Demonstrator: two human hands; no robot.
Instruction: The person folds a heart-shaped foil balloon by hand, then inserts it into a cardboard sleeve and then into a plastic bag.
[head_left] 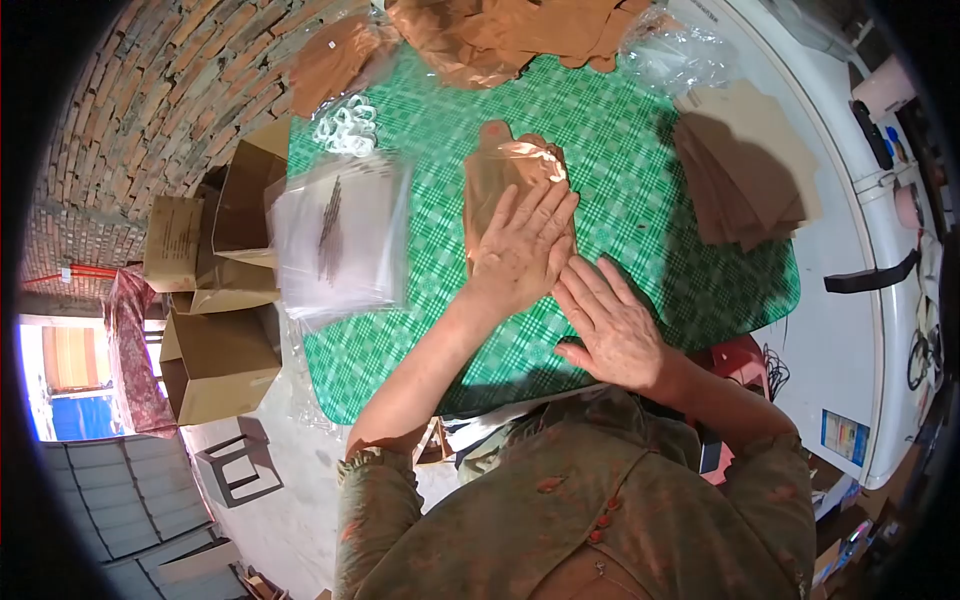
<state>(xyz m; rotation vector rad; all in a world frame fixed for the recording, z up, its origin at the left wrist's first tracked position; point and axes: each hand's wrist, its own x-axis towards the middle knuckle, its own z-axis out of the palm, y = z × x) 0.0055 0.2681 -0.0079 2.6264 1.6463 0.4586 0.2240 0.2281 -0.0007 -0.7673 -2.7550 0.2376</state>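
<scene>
My left hand (525, 240) lies flat, fingers stretched out, over a flat brown piece in a shiny clear plastic bag (485, 185). The bag's upper end shows past my fingers, with a rounded brown tip; its lower part is hidden under my hand. Close by on the right, my right hand (612, 325) is held with fingers extended over the cloth, its fingertips near the edge of my left palm. I see nothing held in either hand. Left of them is a stack of clear plastic bags (375, 240), below a small heap of white loops (347, 128).
The table wears a green checked cloth (440, 130). Brown bagged pieces (510, 35) pile up along the far edge beside crumpled clear plastic (675, 50). Fanned brown sheets (745, 165) lie at the right. Open cardboard boxes (225, 350) stand beyond the left edge.
</scene>
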